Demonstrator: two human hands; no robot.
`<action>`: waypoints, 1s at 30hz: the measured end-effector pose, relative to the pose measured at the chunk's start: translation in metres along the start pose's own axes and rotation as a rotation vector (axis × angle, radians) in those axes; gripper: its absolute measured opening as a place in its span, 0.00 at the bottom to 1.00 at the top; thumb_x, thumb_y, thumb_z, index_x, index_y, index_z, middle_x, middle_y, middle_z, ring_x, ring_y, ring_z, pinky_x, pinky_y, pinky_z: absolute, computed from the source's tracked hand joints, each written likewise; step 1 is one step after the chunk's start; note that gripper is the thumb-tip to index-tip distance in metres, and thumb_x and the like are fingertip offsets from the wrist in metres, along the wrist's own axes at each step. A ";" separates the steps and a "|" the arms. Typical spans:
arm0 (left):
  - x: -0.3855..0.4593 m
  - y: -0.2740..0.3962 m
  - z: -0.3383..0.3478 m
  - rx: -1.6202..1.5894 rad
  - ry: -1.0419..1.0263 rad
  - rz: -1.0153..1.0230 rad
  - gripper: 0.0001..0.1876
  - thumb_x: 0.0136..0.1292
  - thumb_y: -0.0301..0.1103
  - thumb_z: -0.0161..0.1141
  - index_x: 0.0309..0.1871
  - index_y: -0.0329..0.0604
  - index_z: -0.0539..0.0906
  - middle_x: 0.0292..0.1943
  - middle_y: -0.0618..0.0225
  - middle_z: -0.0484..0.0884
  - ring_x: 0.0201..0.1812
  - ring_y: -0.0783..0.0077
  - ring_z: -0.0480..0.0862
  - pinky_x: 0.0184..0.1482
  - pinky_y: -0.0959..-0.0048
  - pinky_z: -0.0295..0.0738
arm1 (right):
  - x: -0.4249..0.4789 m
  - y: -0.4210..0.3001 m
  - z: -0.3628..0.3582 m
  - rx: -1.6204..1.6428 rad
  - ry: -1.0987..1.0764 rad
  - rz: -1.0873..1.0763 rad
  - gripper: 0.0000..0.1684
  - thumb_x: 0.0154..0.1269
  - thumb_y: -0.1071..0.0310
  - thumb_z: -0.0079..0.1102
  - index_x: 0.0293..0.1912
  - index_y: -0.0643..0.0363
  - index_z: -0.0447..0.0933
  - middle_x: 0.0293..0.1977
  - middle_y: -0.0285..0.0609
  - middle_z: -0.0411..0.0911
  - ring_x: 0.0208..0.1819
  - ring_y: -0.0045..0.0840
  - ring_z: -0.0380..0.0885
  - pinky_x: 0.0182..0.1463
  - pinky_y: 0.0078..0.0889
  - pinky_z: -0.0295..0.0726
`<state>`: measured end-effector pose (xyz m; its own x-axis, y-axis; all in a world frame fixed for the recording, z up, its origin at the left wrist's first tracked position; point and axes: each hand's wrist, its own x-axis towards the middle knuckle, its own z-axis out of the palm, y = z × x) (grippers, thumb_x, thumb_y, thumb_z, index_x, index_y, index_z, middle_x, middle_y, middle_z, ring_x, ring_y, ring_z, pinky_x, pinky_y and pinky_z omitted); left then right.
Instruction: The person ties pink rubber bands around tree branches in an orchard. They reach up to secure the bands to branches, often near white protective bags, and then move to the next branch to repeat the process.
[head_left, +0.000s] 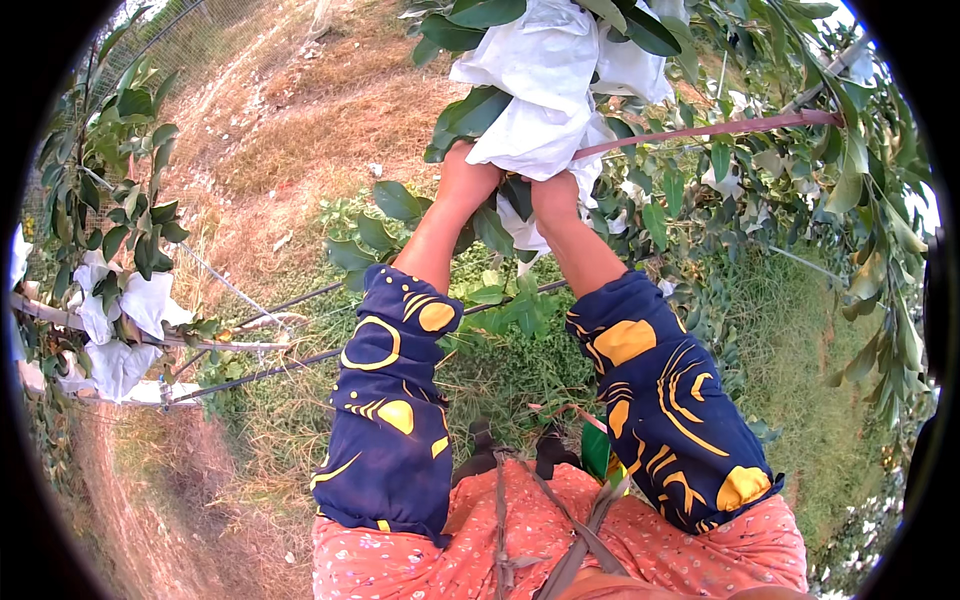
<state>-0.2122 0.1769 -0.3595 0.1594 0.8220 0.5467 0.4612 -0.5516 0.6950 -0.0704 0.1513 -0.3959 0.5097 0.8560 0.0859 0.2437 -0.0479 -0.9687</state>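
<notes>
Both my arms, in dark blue sleeves with yellow patterns, reach up to a white bag (536, 90) hanging among green leaves at the top middle. My left hand (469, 176) is at the bag's lower left edge, its fingers hidden behind the bag and leaves. My right hand (555, 196) is under the bag's lower right part, with its fingers hidden too. More white bag material (634, 67) hangs just to the right. A pinkish strap (712, 131) runs from beside my right hand to a branch at the right. What lies inside the bags cannot be seen.
Leafy branches (847, 165) with more pale bags fill the right side. At the left, white bags (146, 300) hang by a thin branch (67, 315). Dark hoses (300, 364) cross behind my arms. Below are grass, my dark shoes and a green object (595, 450) by my waist.
</notes>
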 end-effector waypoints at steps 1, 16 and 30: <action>0.002 -0.004 -0.001 -0.039 -0.036 -0.048 0.08 0.51 0.29 0.59 0.34 0.39 0.84 0.32 0.46 0.82 0.39 0.45 0.81 0.42 0.59 0.76 | 0.001 0.001 -0.001 -0.005 0.013 0.010 0.13 0.57 0.67 0.60 0.38 0.66 0.78 0.29 0.40 0.81 0.32 0.25 0.77 0.39 0.27 0.71; 0.015 -0.023 0.006 0.085 -0.039 -0.125 0.14 0.53 0.36 0.61 0.42 0.42 0.84 0.39 0.48 0.83 0.45 0.46 0.81 0.44 0.60 0.75 | -0.028 -0.039 -0.028 0.310 -0.227 0.189 0.12 0.53 0.78 0.52 0.39 0.67 0.78 0.28 0.37 0.76 0.25 0.20 0.70 0.28 0.25 0.68; -0.220 0.084 -0.065 -0.222 -0.326 0.048 0.12 0.56 0.18 0.55 0.43 0.38 0.80 0.41 0.58 0.80 0.42 0.60 0.81 0.44 0.70 0.75 | -0.187 0.064 -0.288 0.147 -0.222 0.433 0.12 0.67 0.62 0.54 0.43 0.59 0.79 0.23 0.29 0.75 0.17 0.10 0.64 0.20 0.14 0.64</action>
<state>-0.2652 -0.0597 -0.3916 0.4620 0.7763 0.4289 0.2524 -0.5787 0.7755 0.0876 -0.1598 -0.4067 0.3470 0.8630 -0.3672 -0.0779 -0.3637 -0.9283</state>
